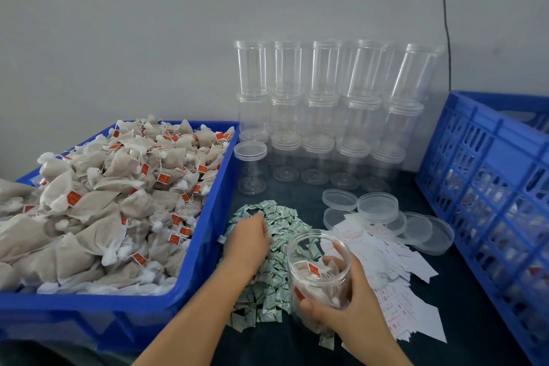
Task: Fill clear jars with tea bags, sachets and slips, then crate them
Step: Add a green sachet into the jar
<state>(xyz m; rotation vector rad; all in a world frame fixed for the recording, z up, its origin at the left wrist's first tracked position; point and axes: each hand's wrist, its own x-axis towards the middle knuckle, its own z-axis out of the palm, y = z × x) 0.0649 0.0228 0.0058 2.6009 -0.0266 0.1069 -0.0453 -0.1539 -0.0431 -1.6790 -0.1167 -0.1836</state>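
My right hand (347,303) grips a lidless clear jar (318,267), tilted and partly filled with tea bags. My left hand (248,239) lies knuckles-up on a pile of small green-and-white sachets (276,276), fingers curled into it; whether it pinches a sachet is hidden. A blue tray (205,246) heaped with beige tea bags (98,202) with red tags fills the left side. White paper slips (395,270) with red print lie scattered right of the jar.
Stacked capped empty jars (326,104) stand against the grey wall, one single jar (251,166) in front. Several loose clear lids (377,208) lie behind the slips. A blue slatted crate (490,175) holding jars stands at the right. Dark tabletop shows between.
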